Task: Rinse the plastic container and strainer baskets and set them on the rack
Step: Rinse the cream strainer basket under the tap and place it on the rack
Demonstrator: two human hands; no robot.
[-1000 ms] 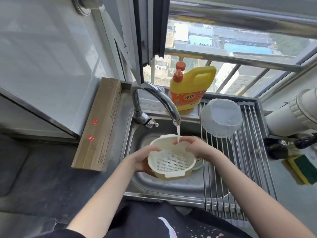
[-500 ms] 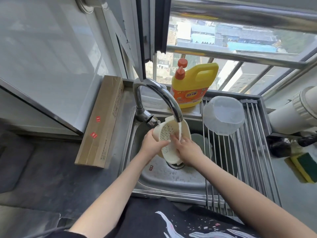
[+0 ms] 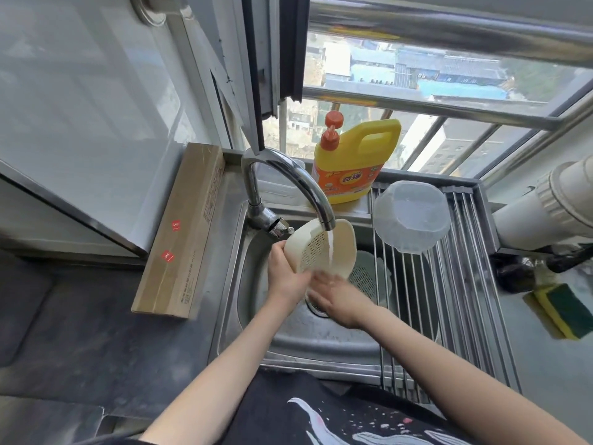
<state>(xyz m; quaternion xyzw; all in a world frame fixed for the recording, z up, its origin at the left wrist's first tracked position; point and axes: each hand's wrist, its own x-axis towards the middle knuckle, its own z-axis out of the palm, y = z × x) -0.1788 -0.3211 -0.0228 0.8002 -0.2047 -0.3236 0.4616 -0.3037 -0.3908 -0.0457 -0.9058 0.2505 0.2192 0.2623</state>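
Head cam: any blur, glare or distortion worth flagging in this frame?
Head view: right hand is motion-blurred at the fingers; left hand and strainer stay sharp. Head view: daylight from the window glares on the faucet and rack. Head view: wide-angle bending curves the window bars and the edges.

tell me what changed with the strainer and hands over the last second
The cream strainer basket went from level, held by both hands, to tipped on edge under the faucet stream. The left hand keeps its grip on the rim; the right hand now rubs below it, blurred. The clear plastic container stayed upside down on the rack.
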